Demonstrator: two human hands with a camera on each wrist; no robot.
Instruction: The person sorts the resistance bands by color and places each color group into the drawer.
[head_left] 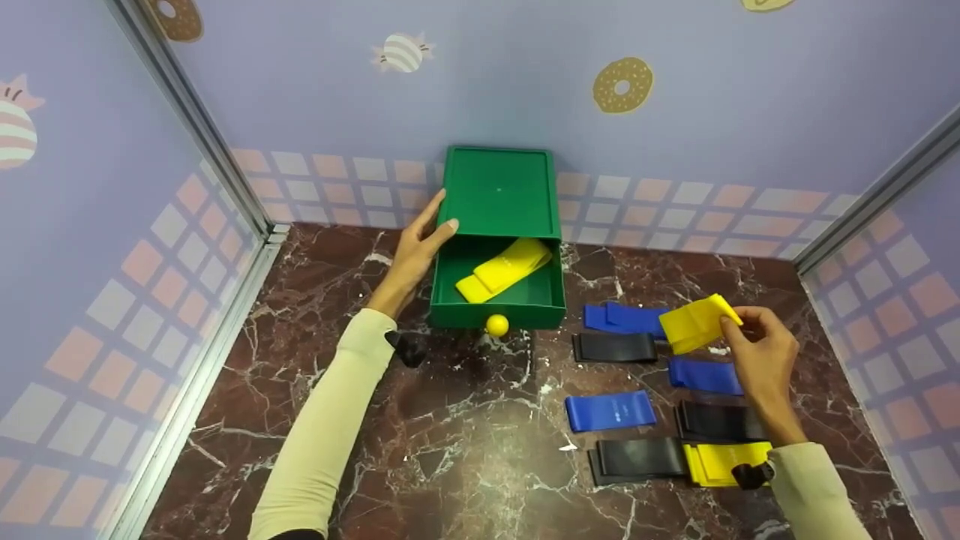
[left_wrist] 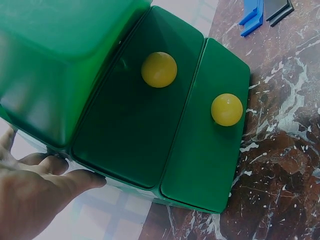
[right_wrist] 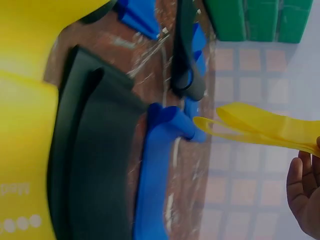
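A green drawer cabinet (head_left: pixel 501 187) stands against the back wall, its top drawer (head_left: pixel 529 316) pulled out. Inside that drawer lies a folded yellow exercise band (head_left: pixel 510 268). My left hand (head_left: pixel 412 259) rests on the cabinet's left side, thumb at the top's front edge; the left wrist view shows its extended fingers touching the cabinet's side. Over to the right, my right hand (head_left: pixel 765 360) pinches another folded yellow exercise band (head_left: pixel 694 324) by one end, its loop hanging free in the right wrist view. That band is held above the blue bands (head_left: pixel 628 319) on the marble surface.
Several folded bands lie at the right: black (head_left: pixel 615 347), blue (head_left: pixel 611 411) and yellow (head_left: pixel 727 463). Yellow round knobs (left_wrist: pixel 159 69) stick out from the lower drawers. Patterned walls (head_left: pixel 300 90) enclose the back and sides.
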